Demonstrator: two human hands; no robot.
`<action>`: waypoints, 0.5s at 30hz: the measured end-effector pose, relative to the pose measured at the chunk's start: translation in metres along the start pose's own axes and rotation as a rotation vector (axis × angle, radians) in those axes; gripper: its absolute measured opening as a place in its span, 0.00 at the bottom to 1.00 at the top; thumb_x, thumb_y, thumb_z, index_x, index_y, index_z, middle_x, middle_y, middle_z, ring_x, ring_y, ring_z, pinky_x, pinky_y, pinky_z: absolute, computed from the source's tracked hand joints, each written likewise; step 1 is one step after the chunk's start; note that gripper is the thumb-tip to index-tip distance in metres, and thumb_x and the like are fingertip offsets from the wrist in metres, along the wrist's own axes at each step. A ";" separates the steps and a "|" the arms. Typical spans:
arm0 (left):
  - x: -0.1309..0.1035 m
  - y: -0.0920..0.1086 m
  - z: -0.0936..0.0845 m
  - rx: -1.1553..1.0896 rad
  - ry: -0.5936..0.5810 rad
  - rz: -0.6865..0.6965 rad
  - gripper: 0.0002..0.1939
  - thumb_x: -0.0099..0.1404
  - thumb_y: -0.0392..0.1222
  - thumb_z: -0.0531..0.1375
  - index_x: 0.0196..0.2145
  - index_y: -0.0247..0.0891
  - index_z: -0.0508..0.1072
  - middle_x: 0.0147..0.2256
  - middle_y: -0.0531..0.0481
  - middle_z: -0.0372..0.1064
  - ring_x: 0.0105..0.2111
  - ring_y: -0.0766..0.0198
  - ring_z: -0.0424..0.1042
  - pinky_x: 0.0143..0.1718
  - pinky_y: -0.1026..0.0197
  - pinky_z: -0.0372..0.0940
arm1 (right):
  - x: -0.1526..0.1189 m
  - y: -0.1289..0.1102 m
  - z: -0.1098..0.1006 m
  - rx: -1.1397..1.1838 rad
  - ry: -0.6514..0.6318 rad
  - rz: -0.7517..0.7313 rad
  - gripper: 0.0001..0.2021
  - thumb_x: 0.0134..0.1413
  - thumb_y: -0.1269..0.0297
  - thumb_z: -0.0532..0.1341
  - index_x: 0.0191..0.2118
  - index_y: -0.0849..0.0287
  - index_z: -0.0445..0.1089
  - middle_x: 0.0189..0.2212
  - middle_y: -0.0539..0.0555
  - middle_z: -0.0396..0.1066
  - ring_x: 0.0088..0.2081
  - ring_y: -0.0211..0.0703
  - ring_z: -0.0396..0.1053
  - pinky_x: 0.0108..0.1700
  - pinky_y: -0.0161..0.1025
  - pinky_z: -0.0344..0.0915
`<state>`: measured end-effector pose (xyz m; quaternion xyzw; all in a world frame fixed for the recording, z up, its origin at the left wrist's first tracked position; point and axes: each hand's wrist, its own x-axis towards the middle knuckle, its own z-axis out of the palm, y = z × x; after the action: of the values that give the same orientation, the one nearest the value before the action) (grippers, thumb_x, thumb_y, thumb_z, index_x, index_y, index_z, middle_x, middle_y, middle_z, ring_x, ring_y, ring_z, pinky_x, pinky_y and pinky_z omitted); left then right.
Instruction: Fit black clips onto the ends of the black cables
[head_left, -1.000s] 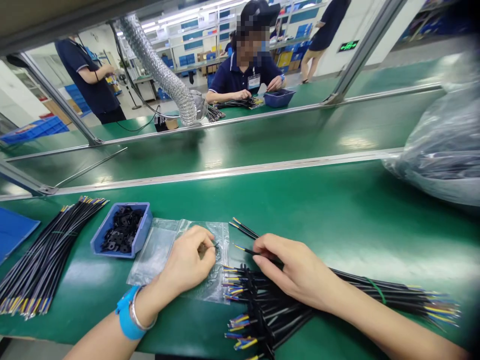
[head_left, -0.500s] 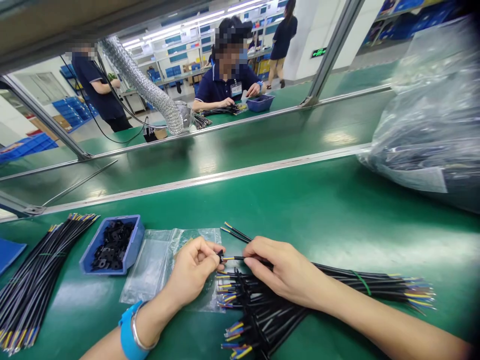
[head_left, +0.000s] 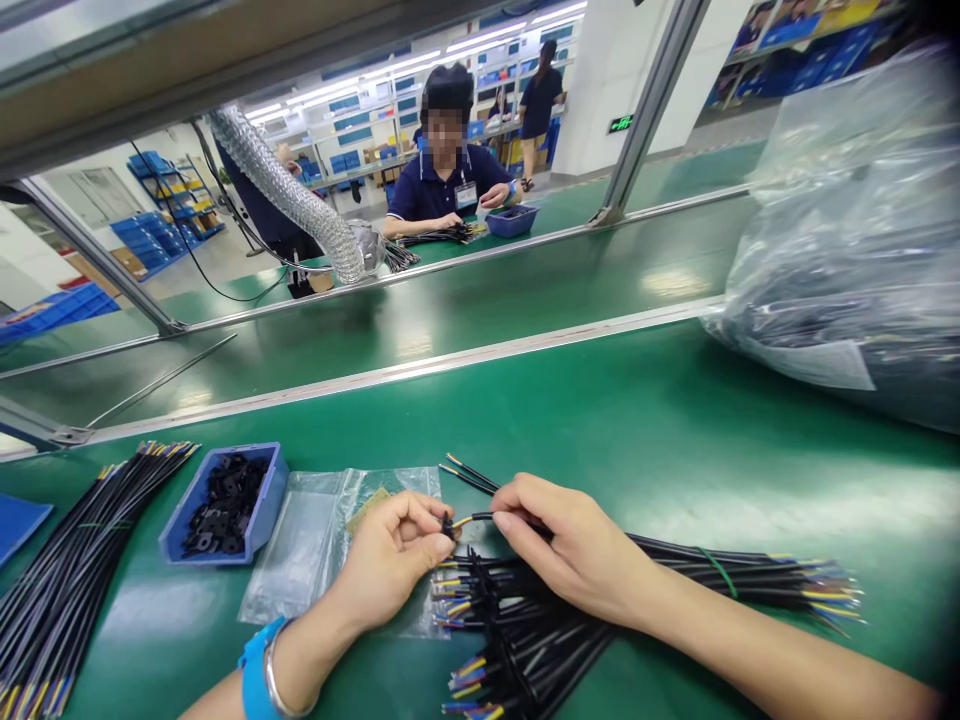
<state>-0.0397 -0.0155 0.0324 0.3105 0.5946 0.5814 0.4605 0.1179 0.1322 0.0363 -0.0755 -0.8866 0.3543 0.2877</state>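
My left hand [head_left: 395,550] pinches a small black plastic part [head_left: 448,525] between thumb and fingers. Coloured wire ends of a black cable [head_left: 482,516] run into that part. Around the cable, just behind its stripped end, my right hand [head_left: 574,545] is closed. Two more cables [head_left: 471,473] stick out past the right fingers, their ends bare of black parts. Below the hands lies a pile of black cables [head_left: 555,640] with black parts near their coloured ends. A tied cable bundle [head_left: 750,575] extends to the right from under my right hand.
A blue bin [head_left: 271,500] of black plastic parts stands left, beside clear plastic bags [head_left: 289,560]. Another cable bundle [head_left: 82,560] lies at far left. A large plastic bag [head_left: 840,260] sits at right. Across the bench a co-worker [head_left: 450,180] handles cables near a bin [head_left: 512,221].
The black part in my left hand has turned, and the wires at it now bend. My right hand keeps its hold on the cable. The whole view has shifted slightly.
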 end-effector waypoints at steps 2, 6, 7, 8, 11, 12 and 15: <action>-0.001 -0.001 0.000 0.005 -0.004 0.008 0.14 0.53 0.43 0.69 0.28 0.36 0.67 0.42 0.46 0.67 0.39 0.62 0.70 0.44 0.56 0.65 | 0.000 0.000 0.000 0.000 0.014 -0.007 0.08 0.61 0.69 0.51 0.32 0.58 0.64 0.25 0.50 0.67 0.26 0.36 0.64 0.28 0.33 0.60; -0.002 -0.002 -0.001 0.062 0.000 0.034 0.12 0.55 0.41 0.67 0.28 0.36 0.67 0.42 0.47 0.67 0.39 0.63 0.70 0.43 0.59 0.65 | -0.001 0.001 0.001 -0.003 0.033 -0.019 0.08 0.61 0.69 0.51 0.32 0.58 0.64 0.25 0.49 0.66 0.26 0.36 0.64 0.28 0.33 0.59; -0.001 -0.002 -0.001 0.073 0.001 0.037 0.11 0.55 0.41 0.67 0.28 0.36 0.67 0.42 0.47 0.66 0.39 0.63 0.70 0.43 0.59 0.65 | 0.000 0.002 0.001 -0.001 0.035 -0.021 0.08 0.61 0.69 0.51 0.32 0.58 0.64 0.25 0.49 0.66 0.26 0.36 0.64 0.28 0.33 0.59; -0.001 -0.002 -0.001 0.077 0.002 0.040 0.11 0.55 0.41 0.67 0.28 0.36 0.68 0.42 0.47 0.66 0.39 0.64 0.70 0.43 0.60 0.65 | 0.000 0.002 0.001 0.001 0.036 -0.022 0.08 0.62 0.69 0.51 0.32 0.58 0.64 0.25 0.49 0.66 0.26 0.36 0.64 0.28 0.33 0.59; 0.000 -0.002 0.000 0.040 -0.002 0.028 0.12 0.55 0.41 0.68 0.27 0.35 0.67 0.41 0.48 0.67 0.38 0.65 0.70 0.42 0.61 0.65 | 0.000 0.001 0.002 0.005 0.039 -0.037 0.08 0.61 0.69 0.51 0.32 0.58 0.64 0.25 0.49 0.66 0.25 0.36 0.63 0.28 0.33 0.59; 0.000 -0.002 0.001 0.007 -0.006 0.022 0.13 0.54 0.41 0.69 0.27 0.35 0.67 0.41 0.48 0.67 0.38 0.65 0.70 0.42 0.61 0.65 | 0.000 0.001 0.002 0.007 0.026 -0.048 0.08 0.61 0.69 0.52 0.32 0.59 0.64 0.25 0.49 0.65 0.25 0.36 0.62 0.28 0.33 0.58; 0.000 -0.003 0.004 -0.077 -0.030 -0.020 0.16 0.50 0.40 0.71 0.30 0.35 0.67 0.38 0.49 0.69 0.35 0.67 0.71 0.39 0.64 0.65 | -0.002 0.002 0.004 -0.004 -0.047 -0.099 0.07 0.60 0.70 0.52 0.32 0.59 0.65 0.25 0.50 0.64 0.26 0.36 0.61 0.28 0.33 0.58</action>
<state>-0.0353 -0.0141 0.0295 0.2952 0.5681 0.5945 0.4866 0.1172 0.1308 0.0319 -0.0240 -0.8964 0.3395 0.2839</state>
